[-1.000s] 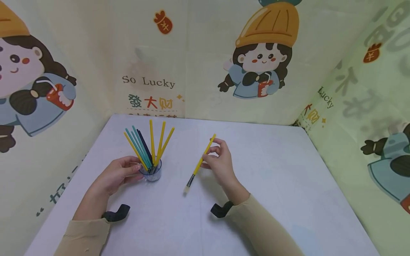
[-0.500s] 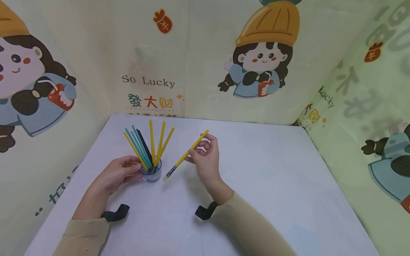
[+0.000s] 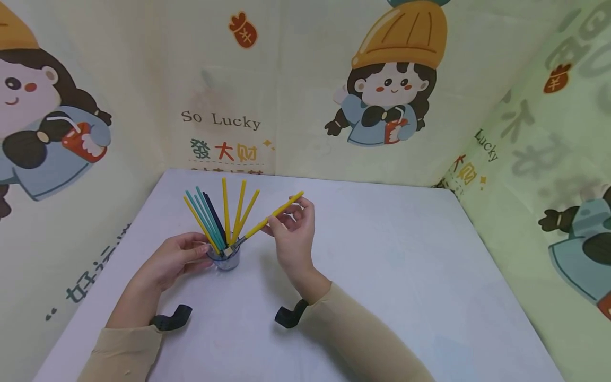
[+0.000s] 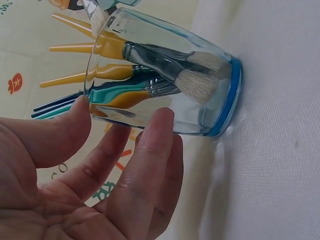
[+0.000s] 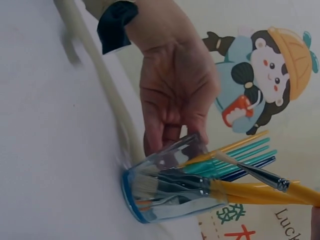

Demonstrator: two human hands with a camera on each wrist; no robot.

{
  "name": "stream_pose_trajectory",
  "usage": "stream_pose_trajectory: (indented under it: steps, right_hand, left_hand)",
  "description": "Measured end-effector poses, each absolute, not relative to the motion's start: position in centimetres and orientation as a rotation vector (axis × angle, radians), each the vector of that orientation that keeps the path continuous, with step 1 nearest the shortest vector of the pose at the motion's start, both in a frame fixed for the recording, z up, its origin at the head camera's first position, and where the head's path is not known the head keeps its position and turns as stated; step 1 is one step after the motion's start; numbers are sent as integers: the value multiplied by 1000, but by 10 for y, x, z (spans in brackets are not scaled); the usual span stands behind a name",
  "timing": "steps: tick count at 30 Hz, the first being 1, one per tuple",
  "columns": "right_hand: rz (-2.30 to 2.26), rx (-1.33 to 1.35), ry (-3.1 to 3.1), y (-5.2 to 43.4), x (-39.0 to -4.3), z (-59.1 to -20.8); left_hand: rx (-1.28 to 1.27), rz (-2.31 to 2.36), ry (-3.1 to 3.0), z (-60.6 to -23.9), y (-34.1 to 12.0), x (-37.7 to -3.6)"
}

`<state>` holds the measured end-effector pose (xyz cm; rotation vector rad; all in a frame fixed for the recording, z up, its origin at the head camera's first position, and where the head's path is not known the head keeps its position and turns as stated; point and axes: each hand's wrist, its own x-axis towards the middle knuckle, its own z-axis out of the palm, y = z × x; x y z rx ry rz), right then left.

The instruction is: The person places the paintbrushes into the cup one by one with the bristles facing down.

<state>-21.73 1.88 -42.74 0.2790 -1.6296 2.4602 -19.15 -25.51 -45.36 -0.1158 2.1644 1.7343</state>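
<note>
A small clear glass cup (image 3: pixel 224 259) with a blue base stands on the white table (image 3: pixel 406 265). It holds several paint brushes (image 3: pixel 224 215), yellow, teal and dark blue, bristles down. My left hand (image 3: pixel 198 257) holds the cup from the left, thumb and fingers (image 4: pixel 150 150) against the glass (image 4: pixel 165 75). My right hand (image 3: pixel 279 216) pinches one yellow brush (image 3: pixel 267 218) by its handle, slanted down to the left. Its bristle tip (image 5: pixel 222 157) is at the cup's rim (image 5: pixel 165 190), just over the mouth.
Printed cloth walls with cartoon figures (image 3: pixel 391 79) close in the table at the back and on both sides. Black wrist straps (image 3: pixel 172 317) (image 3: pixel 288 315) lie by both forearms. Bare table spreads to the right and front.
My right hand has carried the yellow brush leftward, from over the table's middle to the cup's rim, bristles leading. The left hand and the cup have stayed in place.
</note>
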Motion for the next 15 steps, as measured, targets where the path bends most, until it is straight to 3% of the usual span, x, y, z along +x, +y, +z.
stream_pose_trajectory:
  steps: [15]
  right_hand:
    - [2413,344,-1700,-8,-215,-443]
  left_hand:
    - [-124,1726,2165,-454,-256,-193]
